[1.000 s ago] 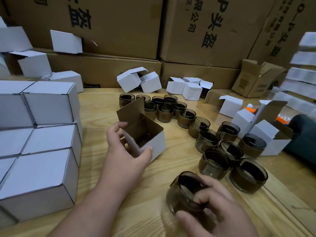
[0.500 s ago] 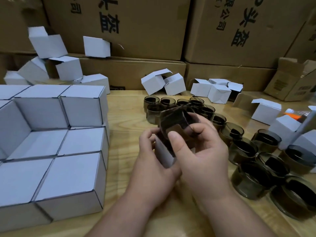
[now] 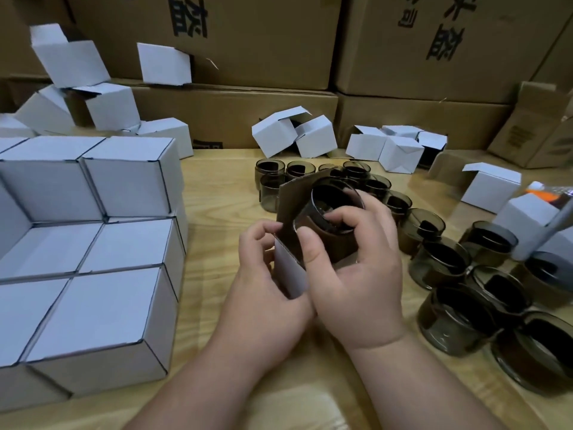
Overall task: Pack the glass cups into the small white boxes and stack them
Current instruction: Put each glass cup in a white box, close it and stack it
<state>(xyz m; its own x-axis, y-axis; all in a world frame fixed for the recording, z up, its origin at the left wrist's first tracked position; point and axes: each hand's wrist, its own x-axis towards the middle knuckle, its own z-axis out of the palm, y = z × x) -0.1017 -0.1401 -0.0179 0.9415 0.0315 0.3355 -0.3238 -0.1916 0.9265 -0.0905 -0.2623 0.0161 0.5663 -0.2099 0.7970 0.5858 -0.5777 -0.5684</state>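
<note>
the right hand [image 3: 356, 274] grips a dark smoked glass cup [image 3: 328, 218] partway into the small open white cardboard box [image 3: 290, 274], which the left hand [image 3: 263, 283] holds. a stack of closed white boxes [image 3: 93, 243] stands left; many loose smoky glass cups [image 3: 465, 290] wait right.

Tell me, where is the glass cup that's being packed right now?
In the head view, the glass cup sits at centre, gripped by the right hand at the mouth of the open white box that the left hand holds.

Open box [image 3: 290, 268] base hidden behind both hands, cup [image 3: 328, 218] bottom inside box unseen, rightmost cups [image 3: 539, 358] cropped
</note>
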